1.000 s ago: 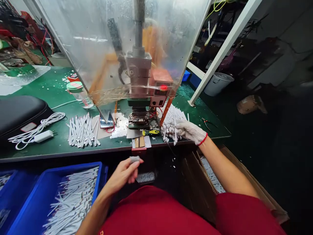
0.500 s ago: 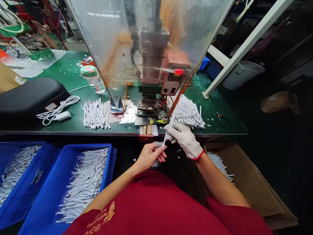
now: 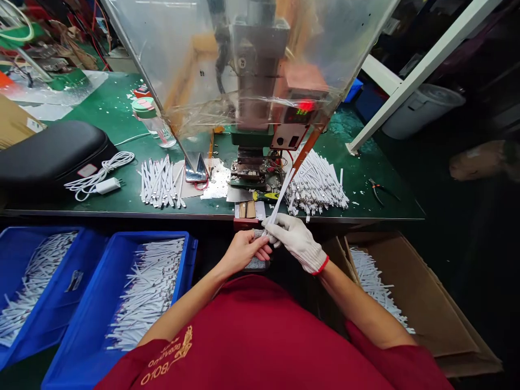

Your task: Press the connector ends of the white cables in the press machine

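Note:
My gloved right hand (image 3: 294,238) is closed around a few flat white cable strips (image 3: 281,196), which point up and away toward the bench. Bare except for a grey finger cover, my left hand (image 3: 246,252) pinches the lower end of the strips. Both hands meet in front of the bench edge, just below a small press machine (image 3: 251,162). A heap of similar white strips (image 3: 319,181) lies right of the press, and a smaller pile (image 3: 160,181) lies left of it. The strip ends between my fingers are hidden.
A clear plastic shield (image 3: 195,70) hangs before the press. Blue bins (image 3: 187,276) with many strips stand at lower left, a cardboard box (image 3: 430,309) with more at lower right. On the bench are a yellow-black tool (image 3: 266,196), pliers (image 3: 379,189), a jar (image 3: 162,130) and a phone (image 3: 195,172).
Both hands have shifted slightly left and closer together, with the strips still held. The view has turned a little, so the bench and bins appear moved.

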### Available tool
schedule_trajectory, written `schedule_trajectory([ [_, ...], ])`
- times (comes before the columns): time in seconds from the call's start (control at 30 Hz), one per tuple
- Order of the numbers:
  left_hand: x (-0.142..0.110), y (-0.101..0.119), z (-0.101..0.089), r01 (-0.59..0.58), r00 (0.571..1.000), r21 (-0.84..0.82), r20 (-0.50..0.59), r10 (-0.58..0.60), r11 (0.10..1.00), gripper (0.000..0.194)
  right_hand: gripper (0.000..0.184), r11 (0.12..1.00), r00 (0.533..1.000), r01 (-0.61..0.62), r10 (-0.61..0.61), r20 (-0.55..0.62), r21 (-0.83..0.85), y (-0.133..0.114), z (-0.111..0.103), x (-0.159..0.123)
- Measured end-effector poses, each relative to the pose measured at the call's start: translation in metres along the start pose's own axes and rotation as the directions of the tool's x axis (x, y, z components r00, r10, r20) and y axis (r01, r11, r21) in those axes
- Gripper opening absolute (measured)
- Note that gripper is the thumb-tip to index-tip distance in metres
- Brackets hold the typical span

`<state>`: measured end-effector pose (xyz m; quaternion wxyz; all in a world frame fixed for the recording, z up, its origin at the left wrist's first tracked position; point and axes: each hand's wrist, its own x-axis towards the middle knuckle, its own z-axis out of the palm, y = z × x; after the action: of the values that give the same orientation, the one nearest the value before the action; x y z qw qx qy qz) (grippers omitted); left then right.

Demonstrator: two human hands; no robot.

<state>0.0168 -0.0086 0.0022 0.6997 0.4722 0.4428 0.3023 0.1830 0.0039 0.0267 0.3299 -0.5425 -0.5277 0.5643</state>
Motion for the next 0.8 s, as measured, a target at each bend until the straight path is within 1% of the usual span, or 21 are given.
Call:
schedule_trajectory([
  [0.07,-0.002,0.000,-0.004,0.031,0.999,-0.025,0.026,-0.030,0.999,0.051,0.029,0.999,1.000,0.004,-0.005,0.029,0.037,-0.003,0.001,0.003],
  [0.17,-0.008,0.000,-0.010,0.047,0.999,-0.069,0.027,-0.045,0.996,0.049,0.034,0.994,0.996,0.024,-0.032,0.080,0.110,-0.014,0.000,0.014],
  [0.27,-0.014,0.000,-0.018,0.020,0.999,-0.118,-0.029,-0.023,0.993,0.049,0.036,0.991,0.988,0.036,-0.055,0.144,0.132,-0.026,0.001,0.036],
  [0.37,-0.017,0.001,-0.025,-0.020,0.994,-0.142,-0.107,0.005,0.990,0.049,0.035,0.993,0.982,-0.006,-0.016,0.188,0.115,-0.033,0.009,0.061],
  [0.47,-0.015,0.003,-0.032,-0.040,0.989,-0.178,-0.147,0.014,0.983,0.049,0.038,0.984,0.978,-0.079,0.045,0.206,0.157,-0.028,0.020,0.083],
  [0.53,-0.013,0.003,-0.035,-0.041,0.987,-0.206,-0.158,0.008,0.978,0.049,0.040,0.979,0.976,-0.105,0.068,0.205,0.175,-0.023,0.026,0.092],
  [0.6,-0.011,0.003,-0.036,-0.037,0.987,-0.221,-0.160,0.002,0.975,0.048,0.042,0.975,0.978,-0.120,0.083,0.192,0.189,-0.018,0.030,0.097],
  [0.7,-0.009,0.003,-0.036,-0.009,0.991,-0.215,-0.129,-0.020,0.977,0.050,0.044,0.964,0.978,-0.132,0.090,0.186,0.230,-0.012,0.034,0.101],
  [0.8,-0.008,0.002,-0.036,0.010,0.993,-0.203,-0.116,-0.034,0.979,0.051,0.041,0.957,0.984,-0.125,0.087,0.155,0.263,-0.007,0.036,0.103],
])
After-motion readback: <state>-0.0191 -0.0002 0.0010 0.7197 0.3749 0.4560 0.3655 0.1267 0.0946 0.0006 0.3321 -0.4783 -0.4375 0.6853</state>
